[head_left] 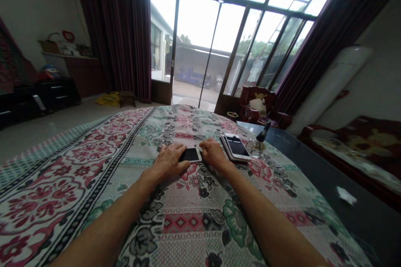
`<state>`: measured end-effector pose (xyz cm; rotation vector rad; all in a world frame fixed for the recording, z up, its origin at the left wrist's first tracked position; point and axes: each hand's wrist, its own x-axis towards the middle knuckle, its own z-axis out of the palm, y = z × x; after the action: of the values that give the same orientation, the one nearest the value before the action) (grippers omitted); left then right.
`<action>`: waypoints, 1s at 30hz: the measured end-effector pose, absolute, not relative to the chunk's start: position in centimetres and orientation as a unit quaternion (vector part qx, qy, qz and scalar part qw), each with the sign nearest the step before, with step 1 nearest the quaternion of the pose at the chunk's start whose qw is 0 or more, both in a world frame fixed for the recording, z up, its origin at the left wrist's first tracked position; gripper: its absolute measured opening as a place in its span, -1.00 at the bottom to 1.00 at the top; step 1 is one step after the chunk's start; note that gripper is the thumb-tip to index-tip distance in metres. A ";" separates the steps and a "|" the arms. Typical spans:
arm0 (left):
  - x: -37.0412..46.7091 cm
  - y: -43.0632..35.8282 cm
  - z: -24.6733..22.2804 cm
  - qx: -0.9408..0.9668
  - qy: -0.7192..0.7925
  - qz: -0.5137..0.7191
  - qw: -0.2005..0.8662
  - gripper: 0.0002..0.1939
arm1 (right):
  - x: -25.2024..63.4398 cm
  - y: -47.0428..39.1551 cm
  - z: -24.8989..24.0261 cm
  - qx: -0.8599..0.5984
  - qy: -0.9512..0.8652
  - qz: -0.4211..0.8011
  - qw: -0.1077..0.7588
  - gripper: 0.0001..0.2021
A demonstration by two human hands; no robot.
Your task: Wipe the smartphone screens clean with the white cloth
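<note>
A white-framed smartphone (191,155) with a dark screen lies sideways on the patterned tablecloth (184,200). My left hand (169,159) grips its left end, the thumb along the near edge and the fingers at the far side. At the phone's right end is my right hand (214,155), its fingers curled and pressed together. Something pale shows under that hand, too little to name. Just right of it rests a white tablet (237,146) on top of another flat device.
Beyond the tablet stands a small clear glass container (255,150) with a black object (263,132) by it. A dark table (300,166) bearing a crumpled white paper (346,195) adjoins on the right. Wooden seats (360,141) stand farther right, glass doors (200,49) ahead.
</note>
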<state>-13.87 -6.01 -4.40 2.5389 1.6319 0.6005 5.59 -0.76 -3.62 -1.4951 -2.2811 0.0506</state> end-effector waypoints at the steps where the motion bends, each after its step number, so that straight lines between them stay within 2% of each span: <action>1: -13.7 -6.1 -4.4 0.825 0.529 0.197 0.029 -0.63 | 5.6 -0.8 -3.6 -0.538 -0.819 0.016 0.199 -0.68; 7: -14.1 -5.8 -4.4 0.844 0.509 0.170 0.013 -0.62 | 5.9 -0.6 -3.3 -0.510 -0.845 0.029 0.156 -0.67; 18: -13.8 -5.5 -4.6 0.851 0.490 0.187 0.023 -0.52 | 5.5 -0.5 -3.5 -0.507 -0.844 0.039 0.171 -0.67; 24: -13.7 -5.6 -4.3 0.858 0.476 0.188 0.049 -0.47 | 5.5 -0.6 -2.9 -0.482 -0.854 0.094 0.171 -0.65; 27: -14.3 -5.7 -3.4 0.848 0.472 0.214 0.112 -0.50 | 5.6 -0.7 -2.5 -0.482 -0.834 0.149 0.221 -0.63; 30: -15.3 -6.0 -2.0 0.822 0.448 0.255 0.241 -0.54 | 5.5 -0.8 -1.8 -0.480 -0.797 0.200 0.308 -0.66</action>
<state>-15.34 -5.99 -2.03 2.2491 1.2269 0.6969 5.49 -0.82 -1.83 -1.2679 -2.1075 0.5282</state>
